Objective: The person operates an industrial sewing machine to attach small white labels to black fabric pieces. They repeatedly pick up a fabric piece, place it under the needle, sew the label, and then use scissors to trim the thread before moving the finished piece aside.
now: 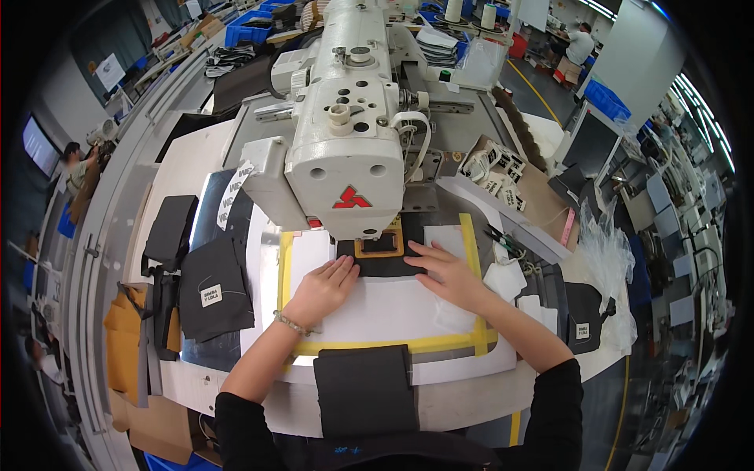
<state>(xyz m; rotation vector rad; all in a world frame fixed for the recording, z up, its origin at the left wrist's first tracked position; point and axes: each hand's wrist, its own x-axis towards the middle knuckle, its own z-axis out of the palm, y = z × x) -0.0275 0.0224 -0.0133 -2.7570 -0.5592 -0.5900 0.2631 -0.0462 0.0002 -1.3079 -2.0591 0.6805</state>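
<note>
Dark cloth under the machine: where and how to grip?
Probably pinch the dark cloth by its near edge, from the person's side: it lies flat with that edge exposed between left hand and right hand, while the yellow frame sits over its middle.

Bare hands: 2, left hand [323,290] and right hand [446,276]. Beaded bracelet [291,323]: 1. Industrial sewing machine head [345,153]: 1. Yellow clamp frame [379,254]: 1. Dark fabric piece [385,268] between the hands: 1. White-labelled dark pieces: at least 2, left piece [217,318] and right piece [581,306]. White thread cones [488,16]: 2. Pink strip [567,226]: 1. Loose labels [493,184]: many, overlapping, uncountable. Co-workers [581,47]: at least 2.
</note>
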